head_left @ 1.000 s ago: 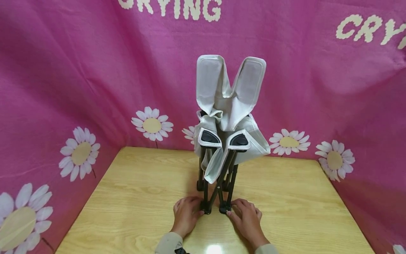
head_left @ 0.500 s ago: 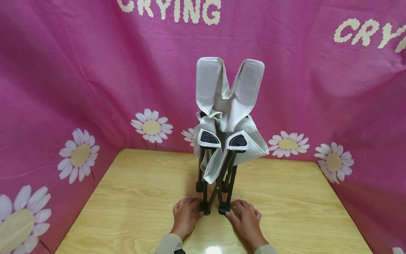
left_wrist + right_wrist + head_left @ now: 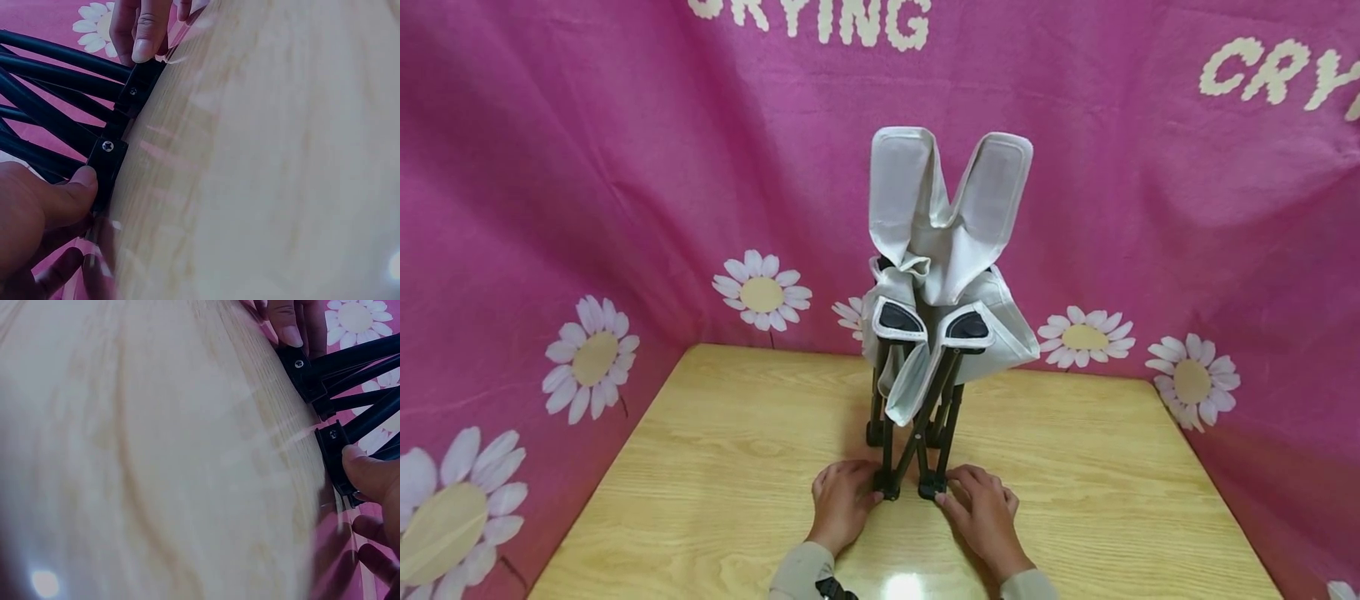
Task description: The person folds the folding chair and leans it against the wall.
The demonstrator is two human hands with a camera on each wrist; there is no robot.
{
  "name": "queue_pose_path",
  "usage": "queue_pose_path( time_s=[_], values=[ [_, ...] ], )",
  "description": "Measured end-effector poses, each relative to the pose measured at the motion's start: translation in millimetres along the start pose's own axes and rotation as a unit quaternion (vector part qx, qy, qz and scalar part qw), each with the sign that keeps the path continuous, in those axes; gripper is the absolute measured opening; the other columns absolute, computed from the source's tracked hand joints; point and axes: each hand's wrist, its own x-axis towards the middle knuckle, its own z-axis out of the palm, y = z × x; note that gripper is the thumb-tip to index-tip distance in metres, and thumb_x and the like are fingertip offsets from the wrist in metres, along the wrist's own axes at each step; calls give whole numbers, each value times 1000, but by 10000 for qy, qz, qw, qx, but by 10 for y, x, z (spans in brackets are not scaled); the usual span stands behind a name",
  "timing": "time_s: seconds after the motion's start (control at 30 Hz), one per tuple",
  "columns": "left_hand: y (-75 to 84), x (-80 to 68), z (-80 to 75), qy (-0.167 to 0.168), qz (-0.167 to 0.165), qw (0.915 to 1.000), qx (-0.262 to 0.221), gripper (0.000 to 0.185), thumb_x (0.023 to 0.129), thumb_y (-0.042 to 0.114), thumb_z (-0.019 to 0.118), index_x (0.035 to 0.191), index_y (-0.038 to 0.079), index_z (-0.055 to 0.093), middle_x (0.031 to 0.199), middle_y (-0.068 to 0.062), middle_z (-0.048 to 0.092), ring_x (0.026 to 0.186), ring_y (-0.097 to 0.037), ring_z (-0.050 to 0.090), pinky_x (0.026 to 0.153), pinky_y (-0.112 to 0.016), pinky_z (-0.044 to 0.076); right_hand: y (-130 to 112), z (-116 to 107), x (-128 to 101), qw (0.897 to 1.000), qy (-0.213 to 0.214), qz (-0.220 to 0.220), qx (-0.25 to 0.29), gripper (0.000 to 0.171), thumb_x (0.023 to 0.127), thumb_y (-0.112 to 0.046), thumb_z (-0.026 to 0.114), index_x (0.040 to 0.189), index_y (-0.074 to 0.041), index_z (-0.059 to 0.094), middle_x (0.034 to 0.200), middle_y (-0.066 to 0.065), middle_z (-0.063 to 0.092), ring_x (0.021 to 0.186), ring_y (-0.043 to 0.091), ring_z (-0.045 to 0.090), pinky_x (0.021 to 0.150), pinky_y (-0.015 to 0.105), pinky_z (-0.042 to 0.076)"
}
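Observation:
A folded camp chair (image 3: pixel 943 275) with grey fabric and a black frame (image 3: pixel 917 433) stands upright on the wooden table (image 3: pixel 715 467). My left hand (image 3: pixel 857 497) grips the chair's front left foot (image 3: pixel 890 490). In the left wrist view its thumb (image 3: pixel 75 187) presses on that black foot (image 3: pixel 107 156). My right hand (image 3: pixel 962 497) holds the front right foot (image 3: pixel 931 488). The right wrist view shows its thumb (image 3: pixel 362 465) on the foot (image 3: pixel 334 453), with fingers curled below it. Both forearms come in from the near table edge.
Pink cloth with white daisies (image 3: pixel 760 292) and cream lettering (image 3: pixel 820 21) hangs close behind and on both sides of the table. Bare wood lies left (image 3: pixel 700 517) and right (image 3: pixel 1112 500) of the chair. Its rear feet (image 3: pixel 874 433) stand farther back.

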Motion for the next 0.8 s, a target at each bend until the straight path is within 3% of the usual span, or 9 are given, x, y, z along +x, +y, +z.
queue_pose_path(
  time_s=[0.8],
  values=[
    [-40,138,56,-82,-46,9999,112,33,80,18,77,113,19,71,118,-1,65,113,-24,50,94,-52,27,14,13,115,10000,43,-67,-18,30,84,-33,75,109,-19,69,121,8,62,111,35,51,88,56,25]
  ],
)
